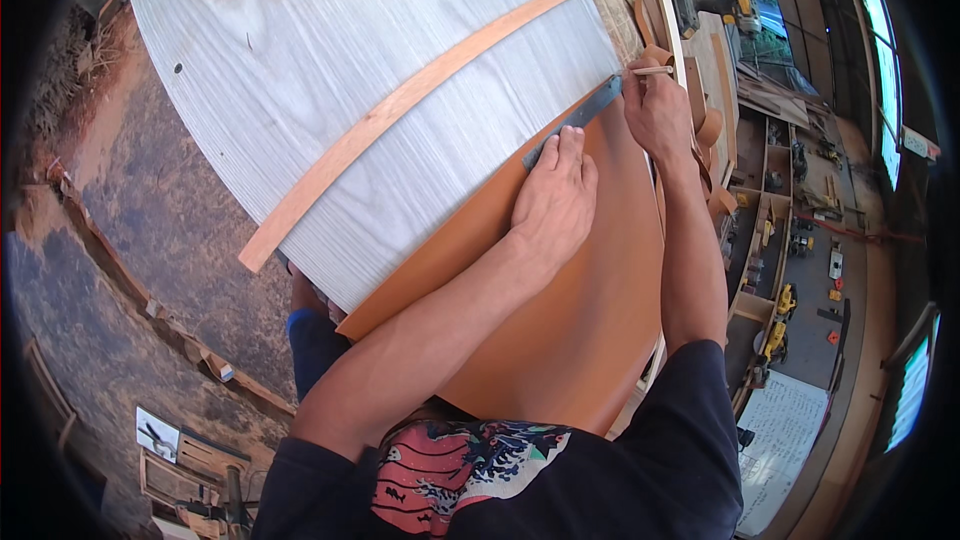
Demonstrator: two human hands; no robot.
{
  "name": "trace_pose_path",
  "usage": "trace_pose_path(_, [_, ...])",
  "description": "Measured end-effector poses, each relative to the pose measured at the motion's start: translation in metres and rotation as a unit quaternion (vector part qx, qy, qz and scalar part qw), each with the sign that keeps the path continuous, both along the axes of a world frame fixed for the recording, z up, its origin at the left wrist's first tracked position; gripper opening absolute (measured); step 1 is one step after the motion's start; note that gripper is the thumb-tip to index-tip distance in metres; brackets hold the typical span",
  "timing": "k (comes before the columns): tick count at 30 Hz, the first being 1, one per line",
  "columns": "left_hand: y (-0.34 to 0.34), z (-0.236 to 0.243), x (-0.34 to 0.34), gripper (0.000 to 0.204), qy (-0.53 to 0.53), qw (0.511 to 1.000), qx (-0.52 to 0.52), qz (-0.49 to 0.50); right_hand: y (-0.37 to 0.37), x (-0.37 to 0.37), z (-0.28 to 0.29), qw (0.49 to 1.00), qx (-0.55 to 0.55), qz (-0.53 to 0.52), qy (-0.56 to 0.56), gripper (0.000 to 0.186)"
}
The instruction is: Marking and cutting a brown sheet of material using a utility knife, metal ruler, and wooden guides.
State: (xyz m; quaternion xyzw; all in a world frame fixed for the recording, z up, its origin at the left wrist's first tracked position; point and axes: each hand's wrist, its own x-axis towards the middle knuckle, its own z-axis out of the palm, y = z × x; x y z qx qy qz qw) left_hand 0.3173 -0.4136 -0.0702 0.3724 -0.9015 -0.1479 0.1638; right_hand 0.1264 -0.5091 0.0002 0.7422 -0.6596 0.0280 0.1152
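Note:
My left hand [557,190] lies with its fingers stretched out on a dark metal ruler [600,100], pressing it down. Under the ruler is a smooth orange-brown sheet [590,280], which spreads toward my body. At the ruler's far end my right hand [655,112] is closed around a thin, pale stick that looks like a pencil [655,70]. What its tip touches is hidden by the fingers. A large pale grey wood-grain board [400,30] borders the orange-brown sheet along its left edge.
A long, narrow wooden strip [410,90] crosses the grey board. Curled brown strips [710,128] and a power drill [740,10] lie beyond my right hand. Shelves with tools [775,165] and a whiteboard [785,440] stand at the right. Stained floor [200,160] shows at the left.

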Motion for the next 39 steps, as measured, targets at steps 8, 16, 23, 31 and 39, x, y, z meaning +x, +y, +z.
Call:
trace_pose_path(8, [0.0,0.001,0.0,0.055,-0.003,1.0,-0.003,-0.001,0.0,0.004,0.0,0.999,0.012,0.006,0.033,0.015])
trace_pose_path(16, [-0.001,0.001,0.001,0.053,0.001,1.0,0.007,-0.001,-0.001,0.015,0.002,0.998,0.021,-0.006,0.058,0.017])
trace_pose_path(23, [-0.001,0.003,0.0,0.052,0.009,1.0,0.022,0.004,-0.004,0.012,0.004,0.998,0.039,-0.021,0.041,0.017])
trace_pose_path(31, [-0.001,0.008,0.006,0.053,-0.021,0.999,0.013,-0.021,0.005,0.028,0.009,0.997,0.052,-0.026,0.04,0.018])
trace_pose_path(39, [-0.002,0.009,0.008,0.055,-0.036,0.999,0.014,-0.029,0.019,0.055,0.014,0.997,0.071,-0.006,0.005,0.013])
